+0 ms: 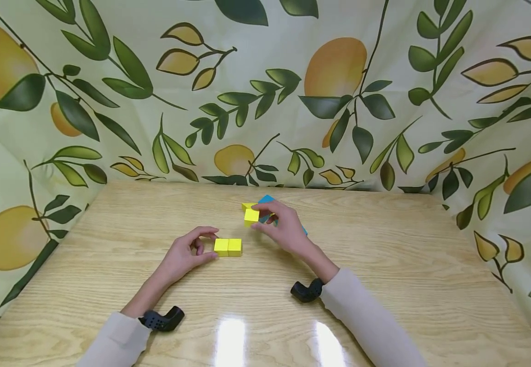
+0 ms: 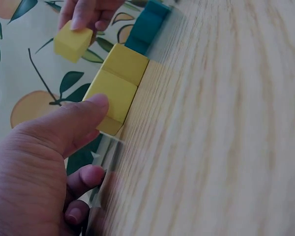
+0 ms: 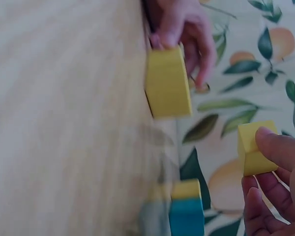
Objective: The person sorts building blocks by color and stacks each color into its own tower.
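Yellow in colour, the left block (image 1: 221, 247) and the right block (image 1: 235, 247) lie flush side by side on the wooden table (image 1: 384, 244). We see the left hand (image 1: 180, 257) pinching the left block between thumb and forefinger, at its near and far sides. We find a third yellow block (image 1: 252, 216) raised above the table, gripped by the thumb and fingers of the right hand (image 1: 288, 229). Near this hand we note blue pieces (image 1: 266, 198) and a yellow piece (image 1: 247, 205), partly hidden.
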`<action>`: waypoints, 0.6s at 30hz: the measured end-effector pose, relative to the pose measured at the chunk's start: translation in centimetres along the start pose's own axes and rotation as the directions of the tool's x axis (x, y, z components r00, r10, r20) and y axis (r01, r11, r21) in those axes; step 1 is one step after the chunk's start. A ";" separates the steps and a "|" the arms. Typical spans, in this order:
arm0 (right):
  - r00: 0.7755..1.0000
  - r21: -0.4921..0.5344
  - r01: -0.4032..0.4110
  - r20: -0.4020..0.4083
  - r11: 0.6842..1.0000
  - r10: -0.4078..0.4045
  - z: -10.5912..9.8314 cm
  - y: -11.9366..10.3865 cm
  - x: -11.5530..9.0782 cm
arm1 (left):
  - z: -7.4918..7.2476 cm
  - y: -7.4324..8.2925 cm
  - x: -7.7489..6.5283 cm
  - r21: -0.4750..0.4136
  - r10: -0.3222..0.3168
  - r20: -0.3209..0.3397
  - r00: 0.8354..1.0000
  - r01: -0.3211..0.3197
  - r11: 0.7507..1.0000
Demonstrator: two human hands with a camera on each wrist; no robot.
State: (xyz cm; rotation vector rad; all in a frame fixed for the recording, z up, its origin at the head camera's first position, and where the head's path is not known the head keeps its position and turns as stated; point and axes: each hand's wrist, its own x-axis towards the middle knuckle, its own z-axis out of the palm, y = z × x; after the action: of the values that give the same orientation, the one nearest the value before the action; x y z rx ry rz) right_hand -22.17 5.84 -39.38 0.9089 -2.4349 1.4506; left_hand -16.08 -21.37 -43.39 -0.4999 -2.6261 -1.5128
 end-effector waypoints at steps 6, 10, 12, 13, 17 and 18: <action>0.998 0.008 0.014 0.063 1.000 -0.014 2.2 -0.7 -0.4 | 0.1 0.0 0.1 -0.015 0.004 -0.002 1.000 -0.004 1.000; 0.993 -0.008 0.001 0.118 1.000 0.000 3.5 -1.0 -0.4 | 0.1 0.0 0.1 -0.012 0.000 0.003 1.000 0.000 1.000; 0.991 -0.016 0.010 0.132 1.000 -0.008 4.1 -1.1 -0.4 | 0.1 0.0 0.0 -0.009 0.001 0.003 1.000 -0.001 1.000; 0.991 -0.019 0.013 0.136 1.000 -0.011 4.3 -1.2 -0.4 | 0.1 0.0 0.0 -0.009 0.002 0.003 1.000 -0.002 1.000; 0.991 -0.009 0.015 0.133 1.000 -0.014 5.1 -1.3 -0.3 | 0.0 0.0 0.0 -0.014 0.005 0.002 1.000 -0.005 1.000; 0.991 -0.007 0.014 0.131 1.000 -0.012 5.2 -1.3 -0.3 | 0.0 0.0 0.0 -0.016 0.004 0.001 1.000 -0.004 1.000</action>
State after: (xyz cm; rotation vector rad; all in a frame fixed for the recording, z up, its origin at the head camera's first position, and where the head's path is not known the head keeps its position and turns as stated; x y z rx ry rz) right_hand -20.38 1.09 -41.23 1.0472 -2.5191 1.4184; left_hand -16.08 -21.38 -43.34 -0.5068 -2.6149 -1.5340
